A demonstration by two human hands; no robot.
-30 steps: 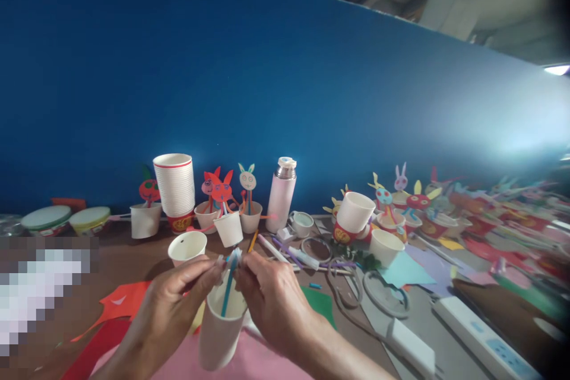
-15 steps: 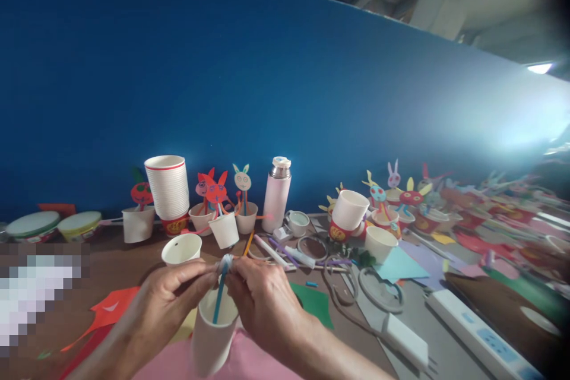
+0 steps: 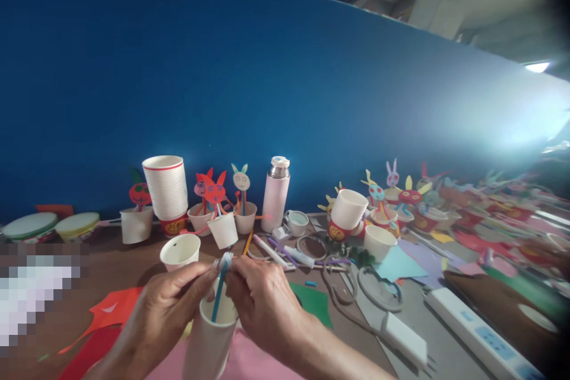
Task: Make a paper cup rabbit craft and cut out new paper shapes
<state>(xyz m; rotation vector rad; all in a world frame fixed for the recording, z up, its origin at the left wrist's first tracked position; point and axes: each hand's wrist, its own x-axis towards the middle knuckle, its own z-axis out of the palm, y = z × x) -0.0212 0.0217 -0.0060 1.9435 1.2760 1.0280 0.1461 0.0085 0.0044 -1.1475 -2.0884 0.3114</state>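
Low in the view stands a white paper cup (image 3: pixel 209 341), with a thin blue stick (image 3: pixel 219 297) like a straw rising out of it. A whitish strip (image 3: pixel 226 260) crosses the top of that stick; whether it is tape or a fuzzy stem I cannot make out. My left hand (image 3: pixel 180 294) pinches the strip from the left, thumb and fingertips together. From the right, my right hand (image 3: pixel 262 288) pinches it too, close beside the stick's top, its fingertips partly hidden. Pink paper (image 3: pixel 256 356) lies below the cup.
Another paper cup (image 3: pixel 180 250) stands just behind my left hand. Further back are stacked cups (image 3: pixel 167 190), rabbit-faced paper figures (image 3: pixel 217 190) in cups, and a pink thermos (image 3: pixel 276 199). Cables, pens and a white power strip (image 3: pixel 485 332) lie to the right; orange paper (image 3: pixel 113 312) lies left.
The cup's lower part has tilted slightly to the left. Both hands stay at the top of the blue stick, nearly unmoved.
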